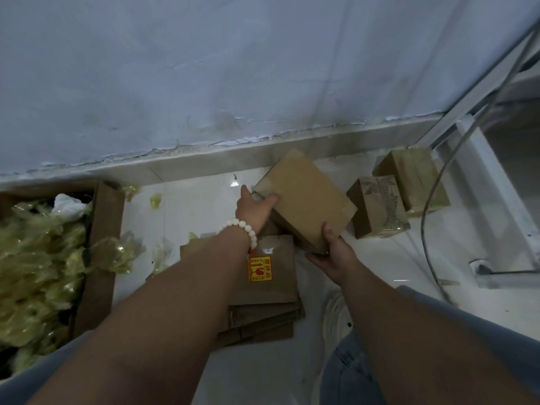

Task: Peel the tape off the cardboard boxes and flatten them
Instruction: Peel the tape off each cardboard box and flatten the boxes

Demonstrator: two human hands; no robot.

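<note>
A brown cardboard box (304,194) is held tilted above the floor, near the wall's base. My left hand (253,209), with a white bead bracelet on the wrist, grips its far left corner with fingers over the top face. My right hand (333,249) holds its near corner from below, thumb up against the side. Under the hands lies a stack of flattened cardboard (268,290); the top sheet bears a red and yellow sticker. Two taped boxes (377,209) (415,176) stand on the floor to the right.
A large open carton (100,258) at the left is full of crumpled yellowish tape. Loose tape scraps (155,200) lie on the white tiled floor. A white metal frame (496,206) and a grey cable (432,229) stand at the right. The wall runs behind.
</note>
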